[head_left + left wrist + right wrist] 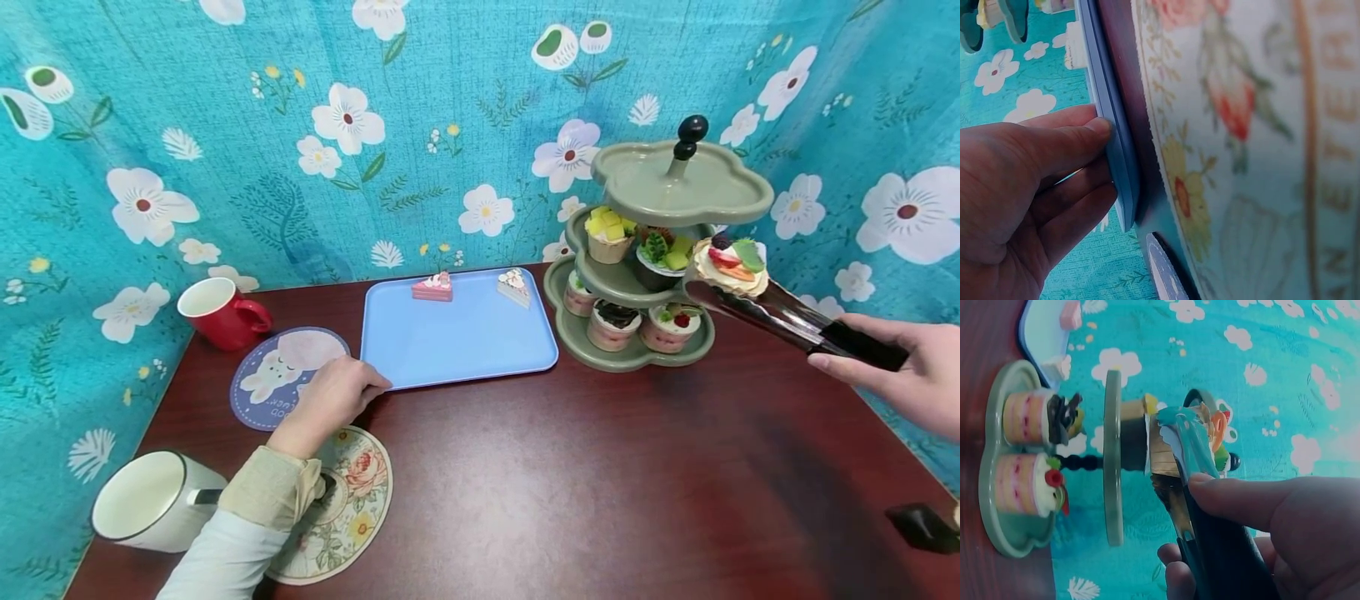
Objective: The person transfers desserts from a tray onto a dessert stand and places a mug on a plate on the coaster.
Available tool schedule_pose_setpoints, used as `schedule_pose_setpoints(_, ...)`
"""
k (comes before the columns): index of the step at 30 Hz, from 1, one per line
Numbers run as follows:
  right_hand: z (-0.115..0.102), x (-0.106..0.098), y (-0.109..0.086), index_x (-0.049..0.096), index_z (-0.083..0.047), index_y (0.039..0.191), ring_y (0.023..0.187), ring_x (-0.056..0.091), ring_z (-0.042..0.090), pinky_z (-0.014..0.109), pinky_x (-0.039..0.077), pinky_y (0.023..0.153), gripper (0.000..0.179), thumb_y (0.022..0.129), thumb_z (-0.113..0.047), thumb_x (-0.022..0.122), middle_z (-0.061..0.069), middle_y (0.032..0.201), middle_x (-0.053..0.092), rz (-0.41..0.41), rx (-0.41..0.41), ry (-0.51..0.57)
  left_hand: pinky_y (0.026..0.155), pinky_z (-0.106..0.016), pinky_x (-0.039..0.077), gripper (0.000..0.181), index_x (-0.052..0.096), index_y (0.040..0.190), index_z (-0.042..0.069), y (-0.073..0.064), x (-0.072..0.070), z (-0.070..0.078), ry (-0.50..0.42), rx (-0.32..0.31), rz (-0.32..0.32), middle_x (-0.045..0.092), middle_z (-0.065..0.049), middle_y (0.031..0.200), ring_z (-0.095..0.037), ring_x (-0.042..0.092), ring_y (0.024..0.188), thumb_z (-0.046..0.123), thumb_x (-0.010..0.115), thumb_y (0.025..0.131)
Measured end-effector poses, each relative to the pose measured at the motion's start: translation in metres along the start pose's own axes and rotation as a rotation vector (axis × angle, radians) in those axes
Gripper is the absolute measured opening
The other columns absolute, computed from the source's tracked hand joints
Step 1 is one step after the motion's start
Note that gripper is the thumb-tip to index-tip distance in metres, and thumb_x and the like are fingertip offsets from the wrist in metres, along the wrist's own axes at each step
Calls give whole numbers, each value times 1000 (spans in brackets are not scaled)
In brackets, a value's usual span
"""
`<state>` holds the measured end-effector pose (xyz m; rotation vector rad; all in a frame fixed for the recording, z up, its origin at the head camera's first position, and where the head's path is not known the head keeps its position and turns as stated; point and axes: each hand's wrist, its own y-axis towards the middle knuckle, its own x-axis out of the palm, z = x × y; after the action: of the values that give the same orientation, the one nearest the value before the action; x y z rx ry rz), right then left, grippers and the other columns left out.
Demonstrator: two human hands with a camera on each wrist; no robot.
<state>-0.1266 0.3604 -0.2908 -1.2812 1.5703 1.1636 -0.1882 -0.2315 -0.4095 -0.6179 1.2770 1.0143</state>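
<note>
My left hand (335, 398) is at the near left corner of a light blue tray (457, 342), thumb and fingers pinching its rim (1121, 169). On the tray lie a pink cake slice (432, 288) and a white cake slice (513, 286). My right hand (911, 362) grips black-handled metal tongs (795, 321). Between their tips is a cupcake (731, 265) topped with cream, fruit and a green leaf, held in the air beside a green tiered stand (678, 187). Cupcakes fill part of the stand's middle tier (1112, 506), and dessert cups (670, 327) stand on its bottom tier.
At the left are a red mug (222, 314), a blue bunny mat (281, 375) and a white mug (153, 500). A round floral mat (360, 508) lies under my left forearm. A flowered curtain (450, 125) hangs behind the dark table (540, 483). A black object (924, 527) shows at the right edge.
</note>
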Motion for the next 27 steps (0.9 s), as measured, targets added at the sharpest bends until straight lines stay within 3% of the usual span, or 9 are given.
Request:
schedule_pose_setpoints(1,2,0,1,46,14,137,49,37,6,30,28,42,76,89,-39,71,36,87,65,0,7,4,75,-38,59,13,81,92,14,0,0,0,0,1,1,78,-2,90,-19,73,83,5,76,84)
schedule_pose_setpoints(5,10,1,7,46,16,136,49,39,8,31,29,42,75,92,-39,69,38,90,63,-13,35,16,75,-39,59,13,81,92,14,0,1,0,-1,2,6,78,-3,90,-19,73,83,5,76,84)
schedule_pose_setpoints(10,16,0,14,44,16,137,49,40,8,31,31,43,76,92,-40,68,33,85,64,-24,62,14,74,-38,59,13,81,91,14,-1,0,0,0,8,15,78,-3,89,-19,73,82,4,76,83)
schedule_pose_setpoints(17,20,0,26,39,14,141,48,39,14,32,28,43,83,92,-48,65,14,66,63,-47,83,-20,74,-38,59,13,81,91,14,-1,-1,0,-1,4,10,78,-2,89,-18,73,81,5,76,84)
schedule_pose_setpoints(22,19,-1,38,41,14,139,55,42,20,32,30,46,83,92,-50,63,19,69,60,-57,83,-40,74,-38,59,13,81,91,14,-1,-1,-1,1,7,8,78,-2,89,-18,73,82,4,76,83)
schedule_pose_setpoints(27,18,0,50,41,10,142,57,41,23,34,29,48,85,92,-56,59,11,64,49,-78,77,-74,74,-37,59,13,81,91,14,-1,0,0,0,11,7,78,-2,89,-18,73,83,5,76,84)
